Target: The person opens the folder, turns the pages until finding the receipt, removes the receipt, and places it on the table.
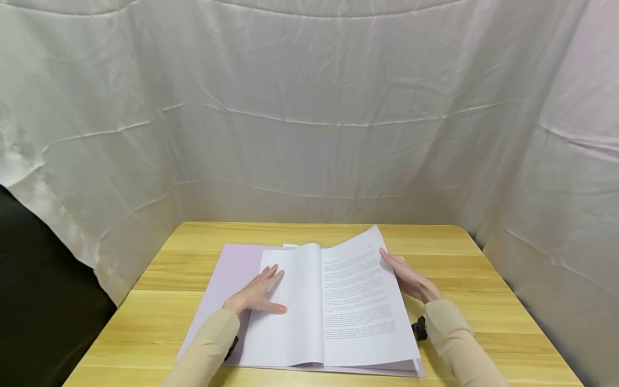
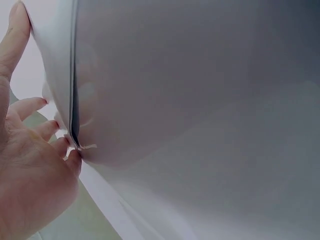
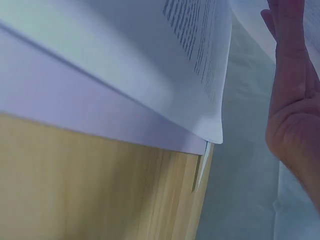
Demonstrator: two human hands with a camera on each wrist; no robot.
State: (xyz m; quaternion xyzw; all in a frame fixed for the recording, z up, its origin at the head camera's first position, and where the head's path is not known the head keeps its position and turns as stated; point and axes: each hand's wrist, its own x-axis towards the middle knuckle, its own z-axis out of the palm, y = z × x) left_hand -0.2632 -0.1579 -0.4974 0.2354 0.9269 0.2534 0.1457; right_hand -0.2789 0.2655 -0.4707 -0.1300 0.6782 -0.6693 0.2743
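Observation:
A lilac folder (image 1: 242, 263) lies spread on the table with white sheets in it. The left-hand page (image 1: 300, 322) is blank and bulges near the fold. My left hand (image 1: 258, 295) rests on that page's outer part with its fingers spread; the left wrist view shows the hand (image 2: 35, 165) against the edge of the paper. On the right, a printed page (image 1: 360, 301) is raised, its upper corner highest. My right hand (image 1: 411, 279) holds this page at its upper right edge, one fingertip over the printed side. In the right wrist view its fingers (image 3: 290, 45) are partly cut off.
The wooden table (image 1: 164, 301) extends around the folder. Pale grey curtains (image 1: 338, 150) hang behind it and on both sides. A dark surface (image 1: 38, 301) shows at the far left. A white paper edge (image 1: 290, 245) sticks out behind the pages.

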